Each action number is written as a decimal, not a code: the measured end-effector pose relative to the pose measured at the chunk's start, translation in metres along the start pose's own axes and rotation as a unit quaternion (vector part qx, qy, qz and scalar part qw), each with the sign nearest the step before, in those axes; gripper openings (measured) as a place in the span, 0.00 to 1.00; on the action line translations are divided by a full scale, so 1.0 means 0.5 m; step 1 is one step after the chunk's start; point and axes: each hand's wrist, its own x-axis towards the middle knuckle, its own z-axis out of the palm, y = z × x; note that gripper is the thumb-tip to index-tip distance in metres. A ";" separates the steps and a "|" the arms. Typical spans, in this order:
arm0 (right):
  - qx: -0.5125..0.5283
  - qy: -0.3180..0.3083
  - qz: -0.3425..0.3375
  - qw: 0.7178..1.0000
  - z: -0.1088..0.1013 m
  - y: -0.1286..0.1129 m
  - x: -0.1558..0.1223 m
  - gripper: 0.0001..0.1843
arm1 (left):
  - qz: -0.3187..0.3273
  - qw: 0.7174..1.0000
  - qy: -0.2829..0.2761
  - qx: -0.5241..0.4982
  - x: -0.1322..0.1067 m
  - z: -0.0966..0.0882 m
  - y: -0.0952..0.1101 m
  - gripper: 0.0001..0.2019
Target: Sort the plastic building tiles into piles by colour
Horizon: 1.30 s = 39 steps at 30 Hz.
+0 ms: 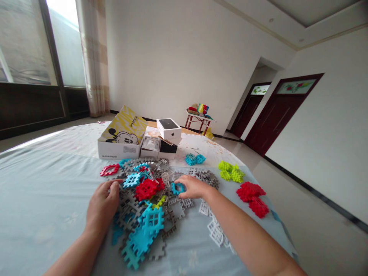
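A loose heap of interlocking plastic building pieces lies in front of me, with grey pieces [176, 209], red pieces [146, 189] and blue pieces [142, 235] mixed together. My right hand [193, 187] pinches a small blue square frame piece [177, 188] on the heap's right side. At the left edge of the heap is my left hand [105, 199], its fingers curled and its thumb close to the index finger. Whatever it may hold is hidden. Just beyond those fingertips lies a blue window piece [131, 180], and a red frame piece [109, 170] is farther back.
Sorted clusters sit toward the right: blue [194, 158], lime green [230, 171] and red [252, 197]. White window inserts [215, 232] lie beside my right forearm. Behind the heap stand an open cardboard box [119, 150] and a white phone box [169, 128] on smaller boxes.
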 end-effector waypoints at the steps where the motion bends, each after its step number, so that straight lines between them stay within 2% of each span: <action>1: -0.002 -0.007 0.002 1.000 0.000 0.000 0.001 0.30 | 0.001 1.000 0.001 0.001 0.000 0.000 0.000 0.19; 6: 0.010 -0.002 0.008 1.000 -0.019 0.004 0.001 0.29 | 0.006 1.000 0.007 0.002 0.002 0.003 -0.005 0.19; 9: 0.054 0.050 0.026 0.997 -0.045 0.026 0.004 0.28 | 0.002 1.000 0.009 0.000 0.003 0.003 -0.008 0.20; 13: 0.042 0.159 0.146 0.976 -0.080 0.083 0.033 0.25 | -0.005 1.000 0.007 0.003 0.003 0.003 -0.008 0.20; 17: -0.034 0.205 0.290 0.934 -0.104 0.143 0.088 0.23 | -0.008 1.000 0.006 -0.007 0.002 0.004 -0.009 0.20; 20: -0.057 0.221 0.329 0.916 -0.112 0.172 0.125 0.24 | -0.014 1.000 0.006 -0.011 0.000 0.004 -0.011 0.19; 24: -0.068 0.239 0.337 0.908 -0.108 0.181 0.145 0.25 | -0.011 1.000 0.008 -0.011 -0.002 0.004 -0.007 0.19; 27: -0.070 0.240 0.312 0.917 -0.095 0.161 0.140 0.22 | -0.006 1.000 0.011 -0.017 -0.004 0.005 -0.002 0.18; 29: -0.058 0.237 0.265 0.933 -0.084 0.130 0.129 0.19 | -0.005 1.000 0.016 -0.019 -0.005 0.006 -0.002 0.18; 32: 0.010 0.233 0.124 0.964 -0.063 0.053 0.105 0.15 | 0.000 1.000 0.023 -0.021 -0.005 0.007 -0.005 0.18; 35: 0.074 0.199 -0.029 0.977 -0.037 -0.045 0.081 0.14 | 0.006 0.999 0.028 -0.024 -0.004 0.009 -0.006 0.18; 37: 0.075 0.156 -0.120 0.978 -0.017 -0.103 0.071 0.18 | 0.010 0.999 0.031 -0.023 -0.003 0.009 -0.005 0.19; 39: 0.049 0.111 -0.171 0.978 0.005 -0.144 0.069 0.24 | 0.012 0.999 0.031 -0.021 -0.003 0.009 -0.003 0.18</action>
